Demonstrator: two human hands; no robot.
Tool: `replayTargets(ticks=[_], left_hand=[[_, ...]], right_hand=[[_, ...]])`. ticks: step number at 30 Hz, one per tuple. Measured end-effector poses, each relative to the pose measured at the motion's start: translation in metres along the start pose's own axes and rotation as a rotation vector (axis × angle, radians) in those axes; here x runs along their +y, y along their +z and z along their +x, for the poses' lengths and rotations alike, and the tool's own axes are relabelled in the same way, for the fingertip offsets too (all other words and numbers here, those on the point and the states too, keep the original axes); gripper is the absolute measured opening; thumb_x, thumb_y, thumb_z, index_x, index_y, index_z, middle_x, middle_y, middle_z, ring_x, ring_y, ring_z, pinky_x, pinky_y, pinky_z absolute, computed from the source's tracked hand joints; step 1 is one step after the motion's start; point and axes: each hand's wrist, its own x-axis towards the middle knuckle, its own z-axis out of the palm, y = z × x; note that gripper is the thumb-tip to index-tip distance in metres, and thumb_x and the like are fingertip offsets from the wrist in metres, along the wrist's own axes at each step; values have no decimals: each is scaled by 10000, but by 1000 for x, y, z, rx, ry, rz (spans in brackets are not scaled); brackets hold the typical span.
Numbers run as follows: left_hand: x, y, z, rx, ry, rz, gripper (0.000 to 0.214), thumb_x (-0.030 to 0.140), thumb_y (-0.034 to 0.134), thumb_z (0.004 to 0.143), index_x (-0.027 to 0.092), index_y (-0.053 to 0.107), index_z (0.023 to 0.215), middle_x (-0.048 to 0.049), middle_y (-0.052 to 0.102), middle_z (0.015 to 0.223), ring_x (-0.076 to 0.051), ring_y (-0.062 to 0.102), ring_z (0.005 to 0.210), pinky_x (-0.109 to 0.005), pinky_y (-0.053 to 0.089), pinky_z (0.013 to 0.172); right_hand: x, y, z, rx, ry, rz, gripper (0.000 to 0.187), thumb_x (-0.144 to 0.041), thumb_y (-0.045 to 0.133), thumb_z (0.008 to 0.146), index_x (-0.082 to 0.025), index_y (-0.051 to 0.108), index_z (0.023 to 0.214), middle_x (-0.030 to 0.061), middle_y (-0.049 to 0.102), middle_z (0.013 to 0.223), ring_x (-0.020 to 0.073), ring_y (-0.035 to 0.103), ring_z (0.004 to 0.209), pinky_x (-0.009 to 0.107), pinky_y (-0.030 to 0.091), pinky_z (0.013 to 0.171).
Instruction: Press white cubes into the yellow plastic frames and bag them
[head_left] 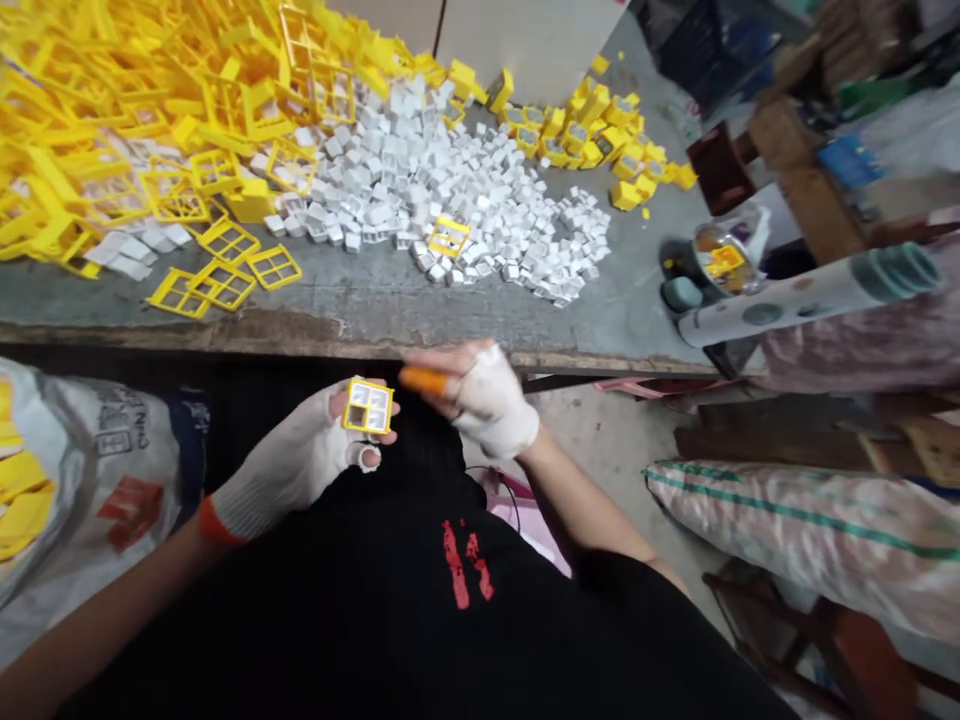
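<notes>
My left hand (pixel 330 430), in a fingertip-less white glove, holds a small yellow four-pane frame (pixel 368 406) on its fingers. White pieces sit in three of its openings; the lower left one looks dark. Just to the right is my gloved right hand (pixel 487 395), smeared by motion, with its fingers closed round an orange object (pixel 424 381), perhaps a handle, too blurred to name. Ahead on the table, a heap of small white blocks (pixel 420 170) spreads out, and one yellow frame (pixel 449 237) lies on it. Several more yellow frames (pixel 225 284) lie near the table's front edge.
A big pile of yellow plastic parts (pixel 150 90) covers the table's left. Yellow blocks (pixel 585 130) lie at the back right. A white tube-shaped bottle (pixel 802 295) lies by a cup (pixel 720 255) on the right. Sacks (pixel 142 480) flank me.
</notes>
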Motion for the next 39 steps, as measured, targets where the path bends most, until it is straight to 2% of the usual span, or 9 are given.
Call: replayTargets(ticks=[3,5,12,15,18,23,27,33,39], left_hand=[[4,5,3,117,50,-21,323,328,923,759,146,818,1005,-121,799,972,-231,725,716,-291,577,532],[7,8,4,177,48,-33,211,284,829,827,134,810,974,-136,797,959,-225,714,693,-294,571,511],[8,3,5,184,82,-22,245,284,891,756,150,800,942,-119,793,975,-226,715,738,-289,576,524],[6,-1,6,150,157,5,424,335,998,667,165,792,996,-96,782,998,-236,734,801,-285,585,564],[1,-2,8,148,300,40,567,392,1028,650,196,772,1116,-75,775,1039,-270,768,909,-311,617,644],[-11,-5,7,138,576,208,524,223,944,739,253,769,1231,-44,800,1161,-252,764,1054,-340,640,817],[-14,-10,-4,135,704,332,494,180,916,772,275,787,1240,-38,807,1200,-265,760,1133,-380,635,946],[-19,-22,-10,191,714,343,538,234,974,756,273,815,1268,-74,775,1317,-304,740,1222,-415,623,1040],[-6,-12,0,97,539,64,482,354,995,776,288,822,1221,-61,813,1214,-249,778,995,-328,660,742]], right_hand=[[51,-8,8,234,442,-114,342,-285,556,1068,-296,808,1299,73,833,1218,300,727,1151,529,572,1030],[79,-13,22,211,627,-225,289,-244,637,1005,-271,814,1231,94,819,1244,346,694,1214,591,549,1066],[103,-18,66,18,641,-389,95,-252,716,985,-277,808,987,126,763,1331,409,579,1357,672,464,1142],[88,-24,59,82,617,-325,43,-271,745,940,-265,782,920,124,775,1239,401,599,1294,661,471,1120],[51,-24,45,147,474,-26,124,-382,748,956,-267,784,928,86,780,1114,336,664,1138,569,530,1058],[-26,-11,42,18,254,532,288,-529,763,987,-260,807,892,47,781,988,251,704,951,438,596,922],[-48,-1,52,-34,168,515,364,-588,740,1007,-245,799,899,65,774,986,256,709,944,436,581,906],[-59,8,58,63,167,486,465,-700,702,1012,-253,757,896,42,748,909,223,690,854,389,554,808],[-60,7,48,310,193,530,285,-504,779,1014,-270,743,857,26,786,918,216,727,873,387,598,846]])
